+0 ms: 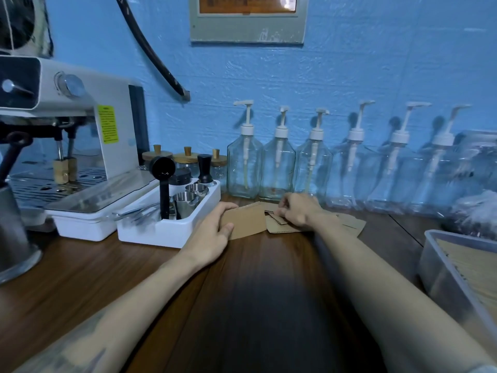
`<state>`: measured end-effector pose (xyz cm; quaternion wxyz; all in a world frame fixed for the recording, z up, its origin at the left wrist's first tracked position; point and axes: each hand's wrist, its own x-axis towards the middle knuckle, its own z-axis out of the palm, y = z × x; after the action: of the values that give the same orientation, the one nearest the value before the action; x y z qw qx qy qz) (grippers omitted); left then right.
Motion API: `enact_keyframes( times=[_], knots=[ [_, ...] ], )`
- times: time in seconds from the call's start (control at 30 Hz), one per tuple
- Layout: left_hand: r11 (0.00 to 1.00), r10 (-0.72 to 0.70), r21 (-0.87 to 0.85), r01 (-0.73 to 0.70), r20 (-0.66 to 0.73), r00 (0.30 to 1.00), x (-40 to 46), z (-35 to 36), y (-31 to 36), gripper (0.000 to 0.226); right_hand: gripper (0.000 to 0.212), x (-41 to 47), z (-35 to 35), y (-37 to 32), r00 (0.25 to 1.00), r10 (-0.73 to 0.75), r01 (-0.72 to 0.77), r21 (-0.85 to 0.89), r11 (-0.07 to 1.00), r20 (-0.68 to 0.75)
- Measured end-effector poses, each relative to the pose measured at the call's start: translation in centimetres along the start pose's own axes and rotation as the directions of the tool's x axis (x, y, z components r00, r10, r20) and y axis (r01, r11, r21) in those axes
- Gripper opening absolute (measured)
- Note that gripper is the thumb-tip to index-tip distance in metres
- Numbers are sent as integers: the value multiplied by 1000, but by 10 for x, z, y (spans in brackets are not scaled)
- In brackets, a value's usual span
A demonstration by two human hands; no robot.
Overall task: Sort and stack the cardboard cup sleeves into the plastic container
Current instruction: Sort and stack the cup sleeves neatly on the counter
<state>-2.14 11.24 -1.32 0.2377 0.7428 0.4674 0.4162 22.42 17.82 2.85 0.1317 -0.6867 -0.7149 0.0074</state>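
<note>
Several flat brown cardboard cup sleeves lie in a loose pile (282, 227) on the dark wooden counter, in front of the glass bottles. My left hand (212, 230) grips a small stack of sleeves (247, 222) by its left edge, thumb in front and fingers curled over the top. My right hand (295, 211) rests on the pile with its fingertips pinching a loose sleeve (277, 218). More sleeves (352, 223) stick out beyond my right wrist. The clear plastic container (441, 265) stands at the right edge with sleeves stacked inside.
A white tray (161, 230) with metal cups and a black tamper sits just left of my left hand. An espresso machine (67, 125) fills the left side. Several glass pump bottles (279, 168) line the blue wall. A metal jug (13, 238) stands at far left.
</note>
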Motion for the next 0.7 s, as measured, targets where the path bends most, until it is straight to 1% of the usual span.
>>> enact_keyframes(
  times=[0.13,0.23,0.37,0.43,0.5,0.57,0.63,0.7],
  knots=[
    [1000,8,6,-8,1,1000,0,0,-1,31,46,-11,-10,-1,999,2,-2,22,1000,-37],
    [1000,3,-2,-2,9,1000,0,-1,0,32,54,-24,-13,1,998,6,-1,72,997,-64],
    [1000,15,0,-15,10,1000,-1,-2,3,33,66,-52,-15,4,996,42,-38,52,998,-74],
    [1000,15,2,-15,21,1000,-3,-3,6,33,64,-68,-17,6,994,55,-49,61,997,-91],
    [1000,16,6,-16,26,1000,-5,-4,9,33,59,-84,-20,6,992,66,-53,112,992,-112],
    [1000,17,0,-17,38,999,-7,-4,10,33,54,-100,-22,6,986,106,-69,267,961,-127],
    [1000,10,-13,-10,55,998,-9,-5,12,32,46,-116,-22,7,972,172,-89,430,899,-157],
    [1000,1,-15,0,63,998,-11,-6,12,31,37,-129,-25,6,931,260,-90,530,843,-256]
  ],
)
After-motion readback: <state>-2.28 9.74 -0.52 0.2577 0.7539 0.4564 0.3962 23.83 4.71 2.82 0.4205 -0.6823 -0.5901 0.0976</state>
